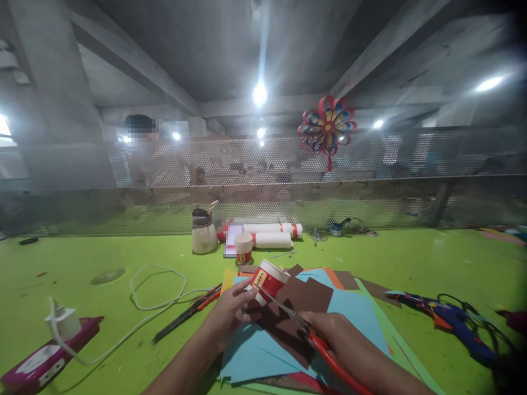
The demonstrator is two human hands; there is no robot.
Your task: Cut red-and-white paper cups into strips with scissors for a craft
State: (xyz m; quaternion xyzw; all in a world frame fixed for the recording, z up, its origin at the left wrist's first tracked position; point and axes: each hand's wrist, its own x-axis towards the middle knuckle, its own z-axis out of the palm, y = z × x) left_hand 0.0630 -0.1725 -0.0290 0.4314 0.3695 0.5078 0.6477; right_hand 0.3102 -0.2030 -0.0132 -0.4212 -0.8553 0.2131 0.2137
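Observation:
A red and white paper cup (270, 278) is tilted in my left hand (236, 304), whose fingers hold it from the left and below. My right hand (329, 332) grips a pair of scissors (319, 345) with red handles. The metal blades reach up and left to the cup's side; whether they cut into it I cannot tell. Beneath both hands lie sheets of blue paper (263, 356) and brown paper (315, 296), stacked with other colours. Just behind the held cup stands a second paper cup (244, 249).
White rolls (272, 240), a lidded jar (204, 233) and a phone (230, 247) stand at the back. A utility knife (189, 312), white cable (164, 307) and purple power strip (45, 359) lie left. A blue glue gun (448, 321) lies right. A perforated metal screen (255, 208) borders the table.

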